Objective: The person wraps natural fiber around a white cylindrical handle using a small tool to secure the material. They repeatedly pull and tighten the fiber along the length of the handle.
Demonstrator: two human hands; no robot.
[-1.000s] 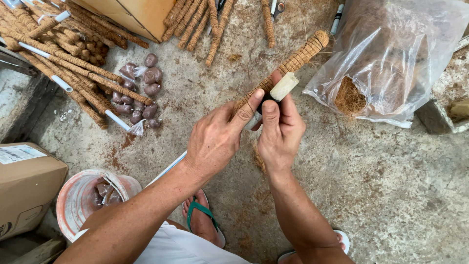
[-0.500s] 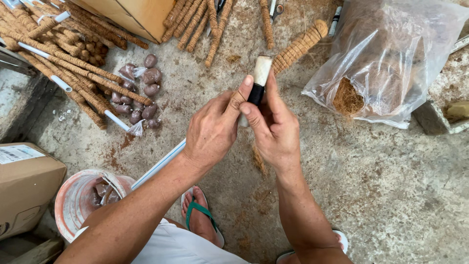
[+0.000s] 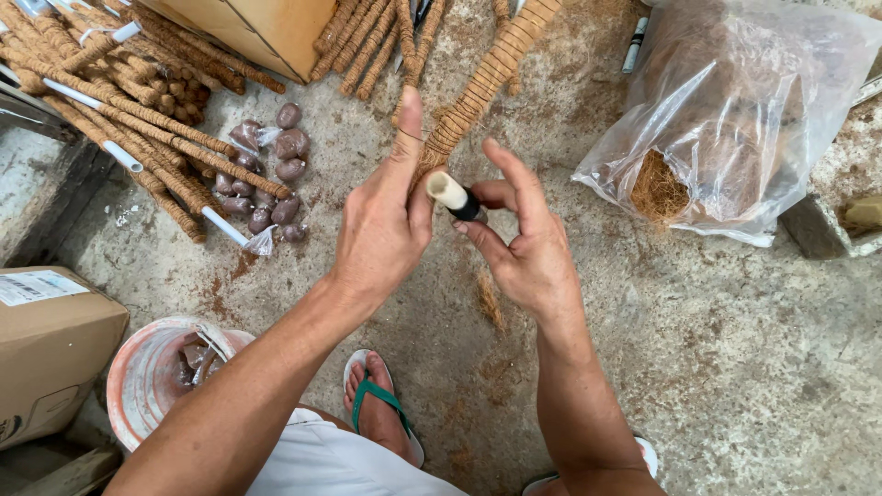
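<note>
Since half a second ago, both hands are sitting lower and closer to the camera, and the coir-wrapped pole (image 3: pixel 487 78) is now slanting away toward one o'clock, its white pipe end (image 3: pixel 447 188) turned toward the viewer.

The left hand (image 3: pixel 381 234) is closing around the near end of the pole, thumb stretched straight up along the wrapping toward twelve o'clock, the other fingers curled out of sight behind it. The right hand (image 3: pixel 528 253) is pinching a small black tool (image 3: pixel 468 206) just below the pipe end between thumb and middle finger, while its index finger is lifting free and pointing toward eleven o'clock.

At ten o'clock from the hands, a heap of finished coir poles (image 3: pixel 119 101) is lying on the concrete floor (image 3: pixel 717 349), with small brown packets (image 3: pixel 271 174) beside it at nine o'clock. A cardboard box (image 3: pixel 266 28) is standing at eleven o'clock. At three o'clock, a clear plastic bag (image 3: pixel 735 119) is spilling loose coir fibre (image 3: pixel 657 188). At seven o'clock, a pale bucket (image 3: pixel 152 372) is sitting next to another cardboard carton (image 3: pixel 50 349). A foot in a green-strapped sandal (image 3: pixel 377 409) is resting at six o'clock.
</note>
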